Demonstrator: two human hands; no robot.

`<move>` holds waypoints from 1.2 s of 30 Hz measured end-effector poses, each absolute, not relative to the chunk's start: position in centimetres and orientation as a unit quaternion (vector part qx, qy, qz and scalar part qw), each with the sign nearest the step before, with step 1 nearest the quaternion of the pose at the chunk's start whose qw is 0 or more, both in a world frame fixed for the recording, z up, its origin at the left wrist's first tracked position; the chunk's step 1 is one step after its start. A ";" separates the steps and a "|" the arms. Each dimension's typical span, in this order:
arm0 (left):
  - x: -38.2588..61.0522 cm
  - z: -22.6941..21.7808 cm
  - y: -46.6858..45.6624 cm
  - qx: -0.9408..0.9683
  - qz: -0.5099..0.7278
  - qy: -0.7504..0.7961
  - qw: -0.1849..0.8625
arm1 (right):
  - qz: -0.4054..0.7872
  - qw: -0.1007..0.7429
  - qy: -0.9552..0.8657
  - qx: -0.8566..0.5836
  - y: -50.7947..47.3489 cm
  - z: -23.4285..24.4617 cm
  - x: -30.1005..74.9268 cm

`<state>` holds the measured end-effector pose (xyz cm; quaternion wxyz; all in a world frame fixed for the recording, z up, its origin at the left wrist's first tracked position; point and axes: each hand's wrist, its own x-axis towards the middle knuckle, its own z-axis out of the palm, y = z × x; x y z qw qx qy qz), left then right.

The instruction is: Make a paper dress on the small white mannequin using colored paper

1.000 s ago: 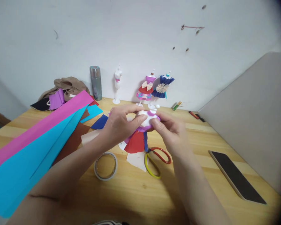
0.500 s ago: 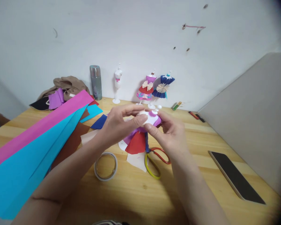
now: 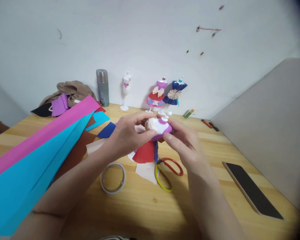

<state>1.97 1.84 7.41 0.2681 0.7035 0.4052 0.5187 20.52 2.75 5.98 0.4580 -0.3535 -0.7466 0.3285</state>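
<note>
Between my two hands is a small white dress-form mannequin point(image 3: 158, 125) with purple paper on its bodice and a red paper skirt point(image 3: 145, 152) below, tilted with its neck away to the right. My left hand point(image 3: 131, 133) grips it from the left, thumb along its lower side. From the right, my right hand point(image 3: 183, 138) holds the purple edge, its thumb lifted close to the paper. Scissors point(image 3: 168, 170) with a red and a yellow handle lie under the work, blades partly hidden. A roll of tape point(image 3: 113, 178) rests to their left.
Sheets of pink and blue paper point(image 3: 40, 173) cover the left side. At the back stand a flask point(image 3: 102, 88), a bare mannequin point(image 3: 126, 88) and two dressed mannequins point(image 3: 175, 91). A phone point(image 3: 252, 190) lies on the right, and a glue stick point(image 3: 189, 113) lies near the wall.
My right thumb has shifted right, off the white front of the mannequin. The mannequin has turned slightly, and more of its white surface shows.
</note>
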 end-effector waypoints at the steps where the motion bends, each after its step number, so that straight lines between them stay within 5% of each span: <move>1: 2.1 7.3 1.8 0.707 0.519 0.415 0.243 | 0.316 0.459 -0.751 -0.354 2.7 6.0 20.5; 6: 2.6 7.0 1.6 0.717 0.519 0.437 0.160 | 0.278 0.457 -0.764 -0.361 2.6 5.9 20.2; 16: 1.4 7.7 2.1 0.693 0.491 0.367 0.380 | 0.292 0.450 -0.766 -0.354 2.6 6.2 20.7; 31: 1.9 7.6 1.7 0.721 0.498 0.417 0.242 | 0.214 0.483 -0.787 -0.319 2.8 5.8 20.1; 36: 0.9 7.4 2.4 0.749 0.473 0.372 0.277 | 0.220 0.479 -0.791 -0.310 3.0 5.6 20.4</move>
